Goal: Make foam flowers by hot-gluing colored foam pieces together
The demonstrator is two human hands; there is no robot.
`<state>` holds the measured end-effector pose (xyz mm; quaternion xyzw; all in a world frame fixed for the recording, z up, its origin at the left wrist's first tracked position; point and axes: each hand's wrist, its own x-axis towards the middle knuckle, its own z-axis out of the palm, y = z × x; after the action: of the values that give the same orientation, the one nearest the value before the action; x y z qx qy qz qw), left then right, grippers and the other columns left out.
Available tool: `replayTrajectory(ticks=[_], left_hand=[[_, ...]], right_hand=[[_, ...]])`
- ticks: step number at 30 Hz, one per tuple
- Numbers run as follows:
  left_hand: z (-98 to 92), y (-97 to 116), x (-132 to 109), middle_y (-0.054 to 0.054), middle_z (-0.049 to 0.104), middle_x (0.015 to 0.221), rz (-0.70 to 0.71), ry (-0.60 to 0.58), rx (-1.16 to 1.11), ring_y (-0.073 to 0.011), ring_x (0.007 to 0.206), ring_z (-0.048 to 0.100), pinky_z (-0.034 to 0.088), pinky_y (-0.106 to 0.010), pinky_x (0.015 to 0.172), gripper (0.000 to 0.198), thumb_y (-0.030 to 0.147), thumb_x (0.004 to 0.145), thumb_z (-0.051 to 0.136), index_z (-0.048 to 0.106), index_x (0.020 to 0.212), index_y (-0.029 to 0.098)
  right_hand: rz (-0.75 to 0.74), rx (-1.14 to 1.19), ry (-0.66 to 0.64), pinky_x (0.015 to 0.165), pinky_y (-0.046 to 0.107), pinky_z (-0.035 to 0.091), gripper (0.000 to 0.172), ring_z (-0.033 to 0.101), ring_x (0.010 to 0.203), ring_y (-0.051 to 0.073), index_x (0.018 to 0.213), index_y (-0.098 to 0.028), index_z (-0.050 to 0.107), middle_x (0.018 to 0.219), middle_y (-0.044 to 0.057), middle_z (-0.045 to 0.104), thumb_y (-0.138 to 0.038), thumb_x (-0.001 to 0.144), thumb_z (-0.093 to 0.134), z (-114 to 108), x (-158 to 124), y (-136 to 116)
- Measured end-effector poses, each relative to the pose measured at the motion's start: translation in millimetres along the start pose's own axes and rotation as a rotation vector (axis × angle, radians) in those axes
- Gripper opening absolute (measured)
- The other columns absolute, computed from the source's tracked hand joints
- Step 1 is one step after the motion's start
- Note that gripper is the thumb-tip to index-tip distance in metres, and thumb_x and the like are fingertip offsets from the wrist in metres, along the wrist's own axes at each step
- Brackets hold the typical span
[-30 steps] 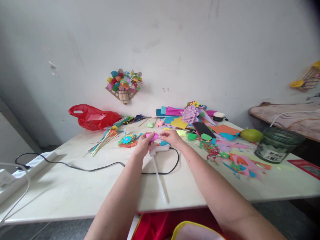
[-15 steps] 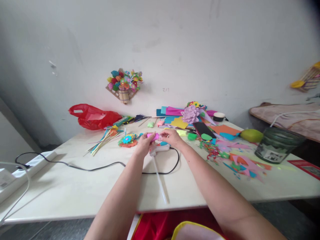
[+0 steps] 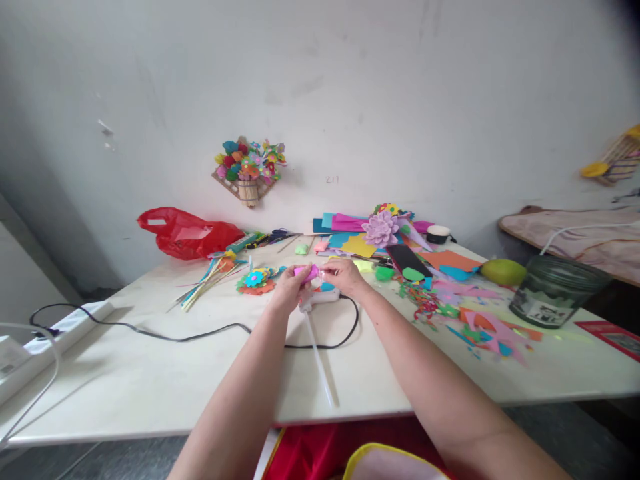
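Note:
A small magenta packet (image 3: 306,273), which looks like soft clay in clear wrapping, is held over the middle of the table. My left hand (image 3: 289,288) is closed round its left side. The fingers of my right hand (image 3: 345,275) pinch the clear end at its right. Just below both hands lies a white glue gun (image 3: 323,297) with a long clear glue stick (image 3: 319,360) pointing towards me. Layered foam flowers (image 3: 256,280) rest to the left of my left hand. A yellow lump (image 3: 363,266) and a green lump (image 3: 385,273) lie beyond my right hand.
The glue gun's black cord (image 3: 195,337) runs left to a white power strip (image 3: 65,340). Thin sticks (image 3: 205,287) and a red plastic bag (image 3: 193,237) are at the left. Foam scraps (image 3: 493,330), a phone (image 3: 407,261) and a dark glass jar (image 3: 553,293) occupy the right.
Both hands stay in nearly the same place. The right fingers have shifted slightly at the packet's clear end.

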<state>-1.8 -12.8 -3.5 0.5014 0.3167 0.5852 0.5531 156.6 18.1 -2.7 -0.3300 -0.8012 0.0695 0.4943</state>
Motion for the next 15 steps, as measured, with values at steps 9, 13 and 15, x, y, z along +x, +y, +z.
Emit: replayTrajectory(ticks=[9, 13, 15], left_hand=[[2.4, 0.8, 0.9, 0.005, 0.046, 0.045, -0.002, 0.029, -0.007, -0.003, 0.034, 0.035, 0.014, -0.015, 0.031, 0.034, 0.034, 0.06, 0.073, 0.052, 0.078, 0.014], [5.0, 1.7, 0.0, 0.006, 0.045, 0.043, -0.01, 0.021, -0.011, -0.0023, 0.032, 0.033, 0.014, -0.015, 0.031, 0.032, 0.032, 0.058, 0.074, 0.051, 0.072, 0.014], [5.6, 1.3, 0.3, 0.006, 0.045, 0.042, -0.005, 0.023, -0.019, -0.0021, 0.032, 0.032, 0.013, -0.015, 0.031, 0.031, 0.031, 0.058, 0.074, 0.052, 0.071, 0.014]], right_hand=[[-0.054, -0.244, 0.086, 0.057, 0.022, 0.036, 0.016, 0.05, 0.059, 0.011, 0.074, -0.019, 0.068, 0.068, 0.001, 0.062, -0.016, 0.069, 0.053, 0.3, -1.8, -13.5], [-0.083, -0.329, 0.07, 0.057, 0.023, 0.036, 0.012, 0.051, 0.06, 0.013, 0.069, -0.018, 0.064, 0.068, 0.002, 0.062, -0.016, 0.068, 0.053, -2.2, -3.3, -20.8], [-0.09, -0.347, 0.082, 0.057, 0.024, 0.037, 0.011, 0.053, 0.061, 0.014, 0.069, -0.017, 0.063, 0.069, 0.003, 0.063, -0.015, 0.067, 0.052, -2.9, -4.1, -24.0]])
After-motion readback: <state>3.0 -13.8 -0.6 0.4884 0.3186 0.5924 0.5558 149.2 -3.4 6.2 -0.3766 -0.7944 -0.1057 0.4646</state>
